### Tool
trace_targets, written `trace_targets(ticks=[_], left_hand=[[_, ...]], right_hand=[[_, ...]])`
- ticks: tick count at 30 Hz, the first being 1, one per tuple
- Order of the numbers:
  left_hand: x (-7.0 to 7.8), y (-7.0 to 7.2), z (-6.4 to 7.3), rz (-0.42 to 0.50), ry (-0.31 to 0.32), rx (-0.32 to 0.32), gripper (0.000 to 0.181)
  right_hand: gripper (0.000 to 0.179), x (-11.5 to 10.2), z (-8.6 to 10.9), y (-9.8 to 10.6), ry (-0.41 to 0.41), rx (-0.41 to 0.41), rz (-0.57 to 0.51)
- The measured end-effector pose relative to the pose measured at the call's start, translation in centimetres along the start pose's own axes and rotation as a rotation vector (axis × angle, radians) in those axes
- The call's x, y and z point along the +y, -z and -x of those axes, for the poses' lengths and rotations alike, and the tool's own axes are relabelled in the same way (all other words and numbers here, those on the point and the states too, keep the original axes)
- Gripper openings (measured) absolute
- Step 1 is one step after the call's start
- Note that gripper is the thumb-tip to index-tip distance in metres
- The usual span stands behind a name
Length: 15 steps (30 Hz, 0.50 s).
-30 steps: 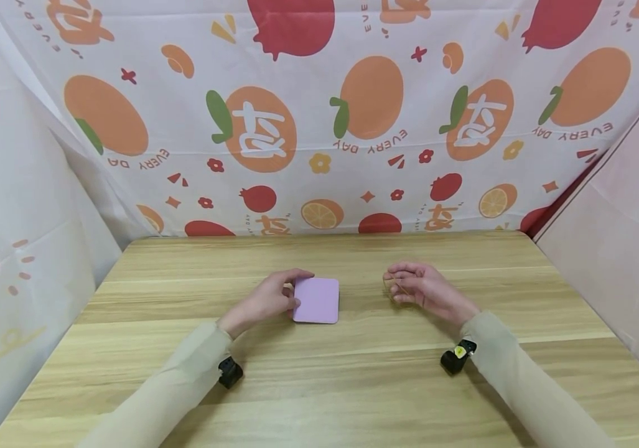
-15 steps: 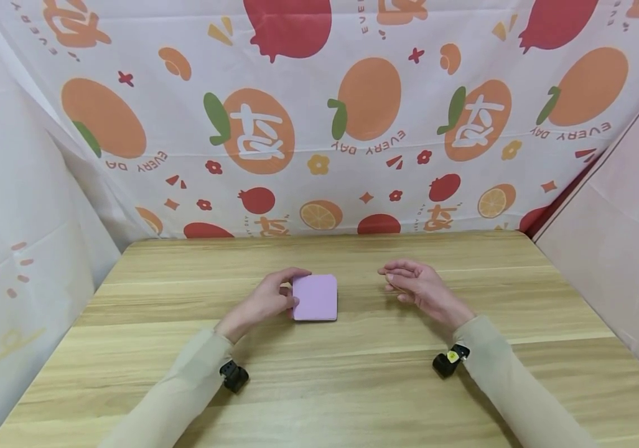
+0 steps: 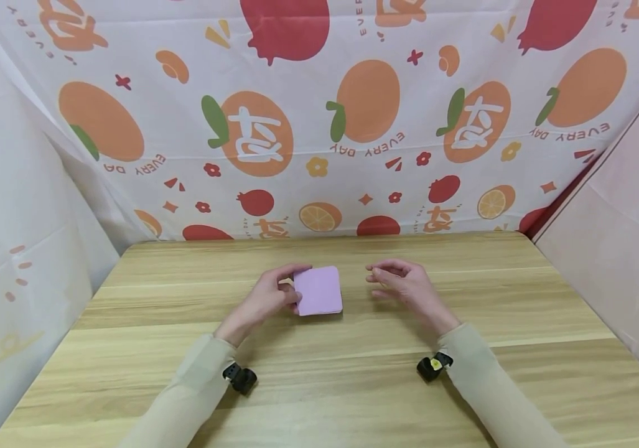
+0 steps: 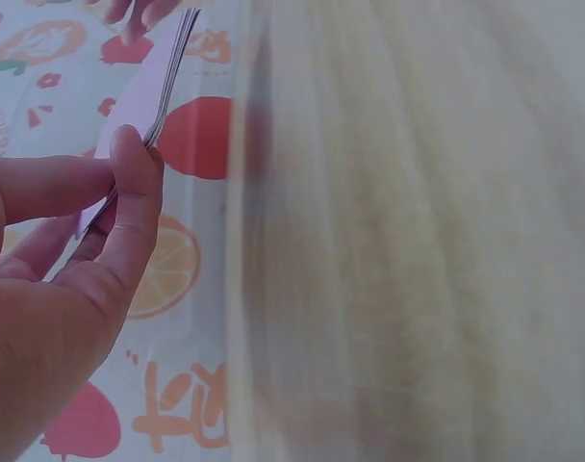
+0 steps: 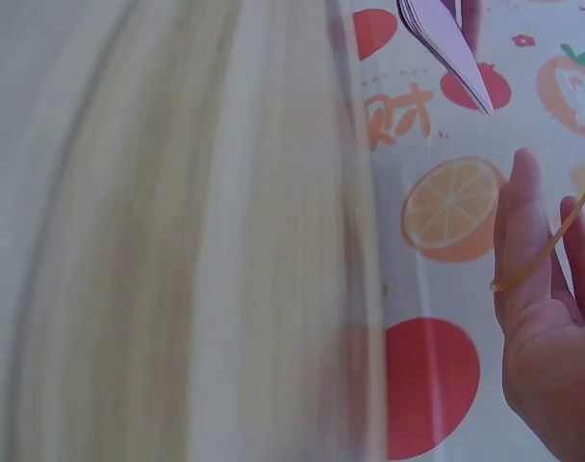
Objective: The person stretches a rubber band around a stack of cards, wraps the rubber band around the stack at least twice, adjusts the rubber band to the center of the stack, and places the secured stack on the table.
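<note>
In the head view, my left hand grips a stack of square lilac cards with rounded corners by its left side. The left wrist view shows the thumb on one face and several thin layers along the edge of the stack. A tan rubber band loops round the thumb of my right hand and stretches across to its fingers. Those fingers are spread apart from the thumb, a short way right of the cards, with nothing pinched between them.
Both hands are above a wooden table. A fruit-print curtain hangs along its back edge, and pale cloth stands at the left and right sides. Each wrist carries a small black camera.
My left hand has raised and tilted the card stack slightly. The right hand, with the rubber band, has moved left towards the cards.
</note>
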<state>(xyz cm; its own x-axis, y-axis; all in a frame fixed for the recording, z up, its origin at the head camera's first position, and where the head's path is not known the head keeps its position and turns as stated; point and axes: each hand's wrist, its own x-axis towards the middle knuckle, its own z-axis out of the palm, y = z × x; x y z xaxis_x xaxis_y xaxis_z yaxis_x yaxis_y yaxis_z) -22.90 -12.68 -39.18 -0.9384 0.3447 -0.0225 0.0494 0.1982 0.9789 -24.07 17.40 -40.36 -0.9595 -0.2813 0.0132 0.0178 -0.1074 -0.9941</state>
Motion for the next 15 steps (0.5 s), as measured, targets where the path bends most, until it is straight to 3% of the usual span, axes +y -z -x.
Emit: trace_targets(ticks=[7,15], left_hand=[[0.7,-0.4,-0.1,0.004,-0.01,0.016,0.058],[1.0,-1.0,-0.2,0.029,-0.027,0.006,0.058]], right_hand=[[0.037,0.1,-0.1,-1.4,0.091,-0.031,-0.01],[0.043,0.2,-0.1,-2.5,0.09,-0.035,0.102]])
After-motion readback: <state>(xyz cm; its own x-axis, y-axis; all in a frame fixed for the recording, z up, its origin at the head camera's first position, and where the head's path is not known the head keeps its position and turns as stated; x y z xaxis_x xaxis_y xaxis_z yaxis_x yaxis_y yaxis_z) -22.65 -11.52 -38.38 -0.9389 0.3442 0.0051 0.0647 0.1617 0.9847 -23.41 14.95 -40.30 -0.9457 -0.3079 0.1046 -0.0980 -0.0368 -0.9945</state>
